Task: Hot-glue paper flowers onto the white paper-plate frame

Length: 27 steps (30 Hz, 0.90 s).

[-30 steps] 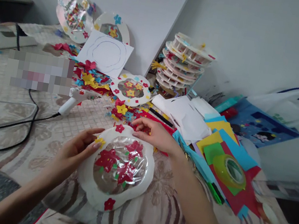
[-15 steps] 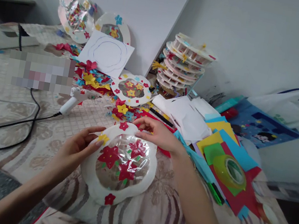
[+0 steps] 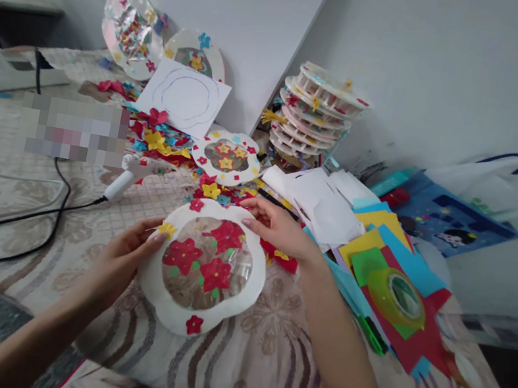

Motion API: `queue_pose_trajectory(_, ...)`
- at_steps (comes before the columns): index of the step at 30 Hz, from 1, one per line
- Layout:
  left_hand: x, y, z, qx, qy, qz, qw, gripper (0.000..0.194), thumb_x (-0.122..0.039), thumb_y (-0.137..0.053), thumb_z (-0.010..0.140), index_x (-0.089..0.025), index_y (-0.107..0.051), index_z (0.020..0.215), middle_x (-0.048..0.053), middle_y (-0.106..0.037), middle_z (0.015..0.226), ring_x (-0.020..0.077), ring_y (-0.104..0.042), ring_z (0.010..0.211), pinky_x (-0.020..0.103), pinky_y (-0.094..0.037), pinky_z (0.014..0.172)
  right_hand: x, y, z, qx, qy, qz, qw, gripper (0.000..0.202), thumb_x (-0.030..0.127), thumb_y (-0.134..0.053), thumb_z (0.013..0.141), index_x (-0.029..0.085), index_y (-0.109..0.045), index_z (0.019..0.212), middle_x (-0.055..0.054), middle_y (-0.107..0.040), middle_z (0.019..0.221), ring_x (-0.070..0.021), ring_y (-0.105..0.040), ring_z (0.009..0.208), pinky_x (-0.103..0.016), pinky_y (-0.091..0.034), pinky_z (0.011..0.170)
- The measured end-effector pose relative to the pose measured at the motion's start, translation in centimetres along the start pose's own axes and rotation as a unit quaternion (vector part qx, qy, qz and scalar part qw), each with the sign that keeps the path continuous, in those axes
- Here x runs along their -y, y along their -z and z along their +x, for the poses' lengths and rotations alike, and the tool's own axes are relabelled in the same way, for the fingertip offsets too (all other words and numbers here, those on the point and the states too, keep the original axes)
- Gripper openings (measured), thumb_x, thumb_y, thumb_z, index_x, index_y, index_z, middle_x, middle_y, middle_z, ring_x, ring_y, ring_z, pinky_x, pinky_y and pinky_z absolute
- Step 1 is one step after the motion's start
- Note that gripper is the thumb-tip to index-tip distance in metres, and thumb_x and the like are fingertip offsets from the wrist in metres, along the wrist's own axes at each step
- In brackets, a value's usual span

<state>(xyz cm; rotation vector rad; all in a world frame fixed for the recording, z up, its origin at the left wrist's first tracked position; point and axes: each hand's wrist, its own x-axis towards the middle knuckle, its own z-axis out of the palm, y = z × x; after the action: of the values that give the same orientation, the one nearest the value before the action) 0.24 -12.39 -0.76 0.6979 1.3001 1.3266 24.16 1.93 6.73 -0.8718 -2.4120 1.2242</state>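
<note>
A white scalloped paper frame point(image 3: 250, 286) with a clear film window is tilted up above the patterned tablecloth. Three red paper flowers point(image 3: 216, 273) with small green pieces show on its window, and smaller red flowers and a yellow one point(image 3: 166, 229) sit on the rim. My left hand point(image 3: 132, 248) grips the left rim, its thumb by the yellow flower and its fingers partly hidden behind. At the upper right rim, my right hand point(image 3: 278, 227) has its thumb on the front edge and its fingers bent over the far side.
A white glue gun point(image 3: 124, 180) with a black cord lies to the left. Loose paper flowers point(image 3: 163, 140) and a finished flower frame point(image 3: 247, 175) are behind. Rightward are white paper scraps point(image 3: 320, 205), coloured sheets and a tape roll point(image 3: 404, 296). Stacked frames point(image 3: 316, 114) stand by the wall.
The paper frame has shifted slightly left and tipped more upright, its lower edge rising and the glare on its window lessening. Both hands keep hold of the rim; the left has moved a little left.
</note>
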Motion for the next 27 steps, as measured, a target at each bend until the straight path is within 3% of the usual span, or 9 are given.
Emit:
queue_pose_trajectory(11,-0.49,-0.18,-0.14,0.016,0.017,0.014,1.0,0.045,-0.043,-0.069,0.073,-0.026,-0.057,0.112,0.003,-0.071,0.104,0.0163,-0.069,0.078,0.019,-0.056,0.056,-0.7,0.27,0.21,0.045,-0.01,0.079,0.996,0.036,0.033,-0.054,0.088,0.022,-0.047,0.121,-0.001,-0.06,0.086,-0.0137,-0.058,0.076,-0.025,-0.045,0.065)
queue_pose_trajectory(19,-0.54,-0.22,-0.43,-0.017,0.02,0.001,1.0,0.045,-0.04,-0.071,0.07,-0.024,-0.056,0.11,0.001,-0.072,0.091,0.0111,-0.066,0.06,0.018,-0.053,0.051,-0.39,0.36,0.13,0.027,-0.001,0.075,0.997,0.036,0.033,-0.054,0.088,0.018,-0.047,0.12,0.003,-0.052,0.072,-0.0101,-0.047,0.062,-0.021,-0.037,0.057)
queue_pose_trajectory(27,-0.29,-0.31,-0.78,0.013,0.019,-0.02,1.0,0.043,-0.04,-0.069,0.073,-0.024,-0.057,0.111,0.002,-0.072,0.09,0.0144,-0.068,0.067,0.021,-0.057,0.056,-0.3,0.55,0.01,0.033,0.003,0.067,0.997,0.037,0.032,-0.055,0.087,0.017,-0.048,0.119,0.004,-0.048,0.069,-0.0093,-0.041,0.06,-0.021,-0.034,0.057)
